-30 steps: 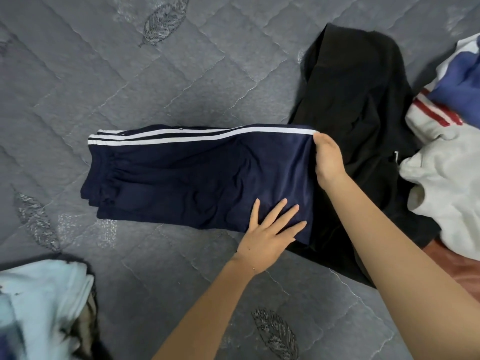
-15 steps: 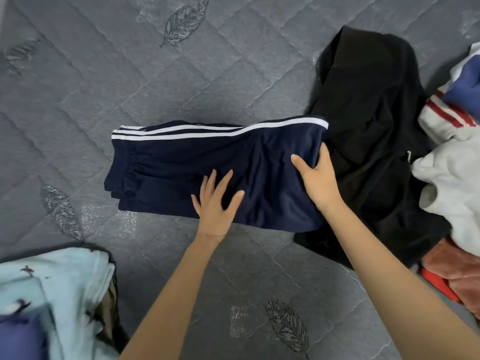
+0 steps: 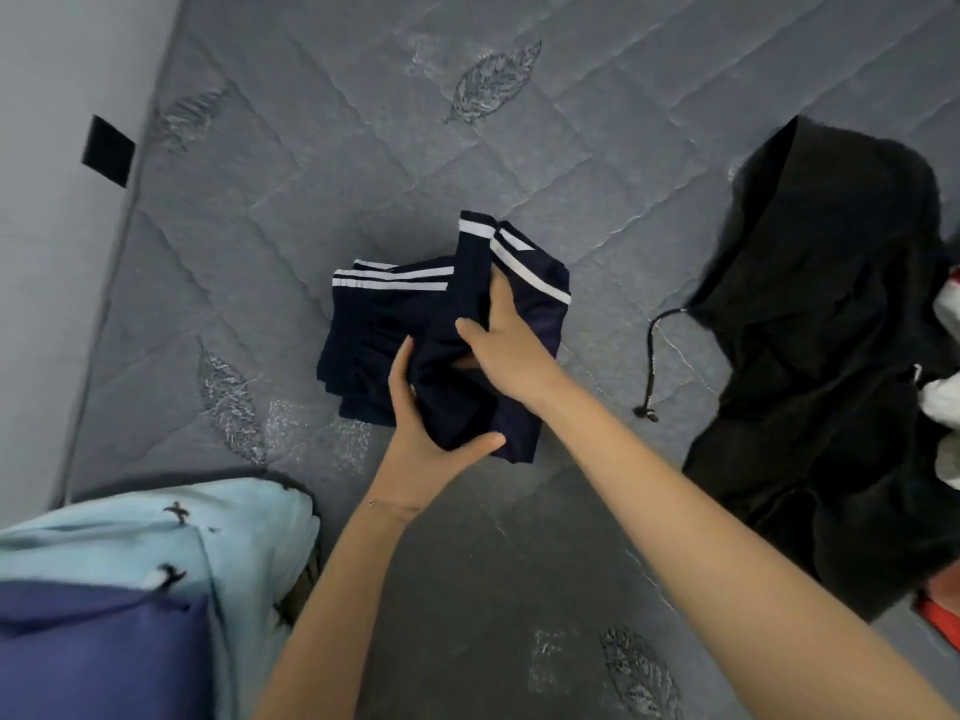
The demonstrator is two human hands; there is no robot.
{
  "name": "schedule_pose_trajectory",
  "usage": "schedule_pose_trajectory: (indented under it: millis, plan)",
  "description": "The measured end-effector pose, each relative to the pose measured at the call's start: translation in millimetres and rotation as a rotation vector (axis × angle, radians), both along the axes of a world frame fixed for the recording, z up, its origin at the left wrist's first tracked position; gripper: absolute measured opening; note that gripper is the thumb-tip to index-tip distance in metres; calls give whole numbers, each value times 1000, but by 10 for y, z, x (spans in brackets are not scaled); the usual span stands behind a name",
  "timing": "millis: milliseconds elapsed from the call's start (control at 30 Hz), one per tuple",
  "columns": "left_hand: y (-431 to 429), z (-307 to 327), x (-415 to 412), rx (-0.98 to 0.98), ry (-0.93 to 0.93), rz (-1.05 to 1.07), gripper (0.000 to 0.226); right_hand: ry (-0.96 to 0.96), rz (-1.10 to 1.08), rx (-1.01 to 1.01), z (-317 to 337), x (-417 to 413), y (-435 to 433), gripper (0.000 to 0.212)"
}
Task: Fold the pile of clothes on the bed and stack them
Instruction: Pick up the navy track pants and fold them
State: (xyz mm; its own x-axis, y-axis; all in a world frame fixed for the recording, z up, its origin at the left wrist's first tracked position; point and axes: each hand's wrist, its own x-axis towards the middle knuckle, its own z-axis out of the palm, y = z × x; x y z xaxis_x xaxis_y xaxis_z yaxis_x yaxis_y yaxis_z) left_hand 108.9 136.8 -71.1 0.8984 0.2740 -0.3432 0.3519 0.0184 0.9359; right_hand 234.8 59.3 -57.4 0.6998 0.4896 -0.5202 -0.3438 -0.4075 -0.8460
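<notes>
Navy track pants [image 3: 374, 330] with white side stripes lie folded into a compact bundle in the middle of the grey quilted bed [image 3: 363, 148]. My left hand [image 3: 421, 433] grips the bundle's near edge from below, thumb and fingers wrapped round the cloth. My right hand [image 3: 504, 350] holds the folded-over right end, fingers tucked into the fold. A stack of folded clothes [image 3: 156, 563], light blue over dark blue, sits at the lower left. Unfolded clothes wait at the right: a black drawstring garment [image 3: 831, 330] and white cloth [image 3: 945, 402].
A pale wall [image 3: 47, 252] runs along the bed's left edge, with a small black tag [image 3: 108, 150] at the mattress side. Red cloth [image 3: 940, 615] peeks out at the lower right edge. The black garment's cord [image 3: 652, 366] trails onto the mattress.
The pants were lying long and flat with my hands on them. My right hand has folded the right end over to the left, and both hands now grip the shorter bundle.
</notes>
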Motion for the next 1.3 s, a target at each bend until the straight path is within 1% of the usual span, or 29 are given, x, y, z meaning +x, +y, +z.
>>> schedule_pose_trajectory:
  millis: [33,100,167,200,233,267,300,333,367,400,433,467,533,567,633,700,767,800,867,900,933,967,1000,1067,1100,1133,1167,1233,1300]
  plan:
    - [73,-15,1,40,-25,57,90,-9,32,-1,-29,-14,78,68]
    - [219,-40,-7,25,-78,141,66,-34,76,-5,-88,-25,254,68]
    - [357,-134,-51,-14,-70,246,54,-25,106,27,-143,-49,414,67]
    - [414,-207,-75,-74,-31,348,51,-7,128,48,-176,-72,475,67]
    - [470,-287,-93,-165,34,492,49,-1,162,55,-219,-103,512,65]
    - [525,-352,-98,-272,103,642,47,-36,200,40,-261,-139,521,63]
    - [581,-401,-94,-383,161,779,45,-138,226,-10,-319,-164,507,60]
    - [639,-453,-86,-471,204,885,42,-280,231,-86,-390,-174,466,58]
    - [697,-510,-76,-502,251,955,37,-414,223,-175,-462,-183,398,57]
    - [741,-529,-64,-468,302,988,30,-512,218,-262,-543,-191,317,56]
    - [783,-559,-65,-375,339,1002,27,-574,210,-337,-618,-195,231,56]
    - [812,-562,-67,-258,343,1013,25,-610,193,-403,-682,-196,135,58]
    - [877,-561,-68,-40,272,1019,33,-661,155,-517,-788,-193,-36,63]
    - [906,-547,-51,62,223,1012,39,-681,163,-561,-827,-190,-99,64]
    - [930,-514,5,218,128,983,45,-714,251,-620,-901,-197,-172,64]
    - [936,-465,78,264,21,970,45,-733,345,-653,-973,-194,-175,63]
    - [907,-409,140,306,-80,948,44,-740,380,-666,-1016,-170,-156,62]
    - [878,-370,147,336,-137,933,43,-754,363,-646,-1020,-148,-147,60]
    - [818,-304,119,359,-236,913,42,-815,242,-544,-986,-55,-115,52]
    - [793,-286,102,366,-253,886,41,-834,163,-487,-963,13,-96,48]
    - [781,-305,82,393,-250,825,39,-826,101,-442,-939,88,-71,48]
    - [777,-369,70,457,-206,724,38,-790,72,-420,-919,167,-39,55]
    - [776,-461,64,570,-103,576,40,-736,80,-424,-911,243,-3,66]
    - [768,-687,37,840,177,242,54,-618,155,-456,-939,375,58,87]
    - [760,-808,19,948,277,107,62,-570,185,-467,-954,423,77,94]
    - [750,-905,3,1024,336,7,68,-534,198,-473,-982,459,76,98]
    - [743,-979,-12,1079,363,-53,72,-511,201,-482,-989,485,68,102]
    - [763,-1101,-37,1153,375,-97,73,-464,193,-478,-983,514,44,104]
    - [785,-1126,-54,1203,352,-92,73,-340,143,-372,-920,513,5,94]
